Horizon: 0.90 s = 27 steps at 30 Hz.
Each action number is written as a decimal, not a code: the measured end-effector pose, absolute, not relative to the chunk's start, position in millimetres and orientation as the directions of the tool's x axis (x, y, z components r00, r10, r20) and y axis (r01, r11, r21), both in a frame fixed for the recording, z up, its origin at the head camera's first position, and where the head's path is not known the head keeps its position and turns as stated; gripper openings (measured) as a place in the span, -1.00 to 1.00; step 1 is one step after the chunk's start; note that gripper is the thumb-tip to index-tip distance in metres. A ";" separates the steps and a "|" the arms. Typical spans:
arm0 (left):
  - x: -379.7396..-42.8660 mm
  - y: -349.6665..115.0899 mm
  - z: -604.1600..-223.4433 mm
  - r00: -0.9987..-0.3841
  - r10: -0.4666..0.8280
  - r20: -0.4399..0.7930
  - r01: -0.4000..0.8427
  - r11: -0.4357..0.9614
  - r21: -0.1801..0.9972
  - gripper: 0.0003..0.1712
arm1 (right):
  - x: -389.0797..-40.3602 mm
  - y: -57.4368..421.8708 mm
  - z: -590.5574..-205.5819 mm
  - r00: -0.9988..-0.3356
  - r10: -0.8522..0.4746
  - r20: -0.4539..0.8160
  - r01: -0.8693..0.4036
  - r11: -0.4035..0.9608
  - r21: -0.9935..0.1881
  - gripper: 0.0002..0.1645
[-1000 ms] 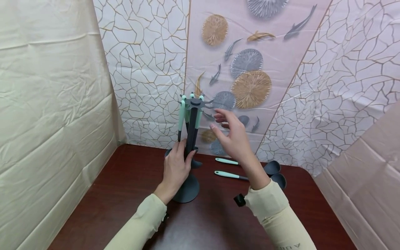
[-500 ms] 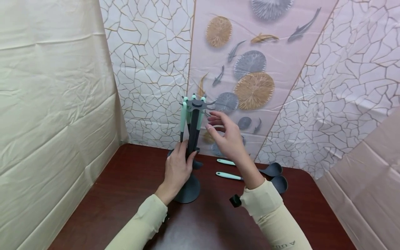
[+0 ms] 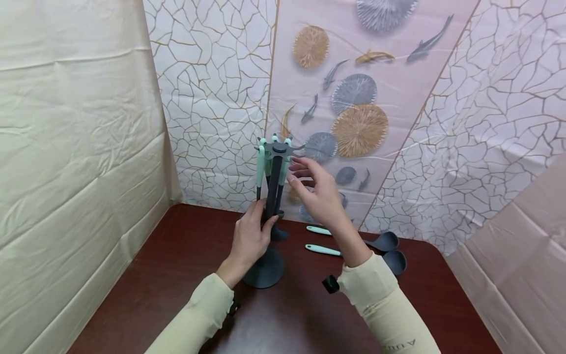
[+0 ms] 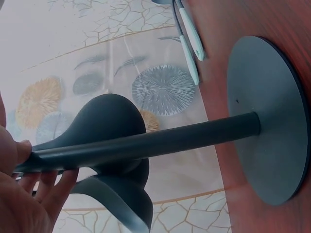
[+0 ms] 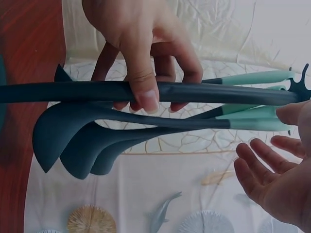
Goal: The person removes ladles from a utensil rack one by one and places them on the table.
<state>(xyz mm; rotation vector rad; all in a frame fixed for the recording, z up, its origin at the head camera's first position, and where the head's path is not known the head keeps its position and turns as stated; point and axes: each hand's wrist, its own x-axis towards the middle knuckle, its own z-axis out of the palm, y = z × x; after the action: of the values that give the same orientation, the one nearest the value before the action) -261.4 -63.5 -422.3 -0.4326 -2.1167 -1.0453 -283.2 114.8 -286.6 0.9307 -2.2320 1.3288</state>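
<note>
A dark grey utensil stand stands on the table, its round base flat on the wood. My left hand grips the stand's pole about midway, thumb on one side and fingers on the other. Several utensils with mint-green handles hang from the hooked top. Their dark heads hang beside the pole. My right hand is held just right of the hanging handles, fingers loosely bent, with nothing in it. In the right wrist view its fingers are apart from the handles.
Two more mint-handled utensils with dark, rounded bowls, one farther back and one nearer, lie on the red-brown table behind my right forearm. A patterned cloth hangs behind the table; plain cloth hangs at both sides.
My right hand has moved left, closer to the hanging handles. The left hand keeps its hold on the pole, and the view has shifted slightly.
</note>
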 end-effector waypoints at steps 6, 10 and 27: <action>-263.4 -65.9 -422.9 -0.692 0.017 0.722 0.595 0.579 0.557 -0.57 | -284.8 106.6 -279.1 -0.761 -0.328 0.559 -0.645 0.296 -0.705 -0.51; -264.8 -68.2 -422.4 -0.700 0.033 0.713 0.603 0.562 0.566 -0.54 | -290.0 101.4 -274.6 -0.773 -0.327 0.543 -0.624 0.235 -0.745 -0.55; -268.6 -73.9 -426.5 -0.702 0.065 0.709 0.638 0.500 0.586 -0.54 | -300.3 106.8 -272.8 -0.744 -0.384 0.546 -0.650 0.230 -0.724 -0.61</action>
<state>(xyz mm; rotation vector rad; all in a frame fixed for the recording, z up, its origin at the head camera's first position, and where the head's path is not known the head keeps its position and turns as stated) -268.6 -73.9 -426.5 -0.5739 -2.1188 -1.1840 -300.3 106.8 -272.8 0.9725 -2.2517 1.5221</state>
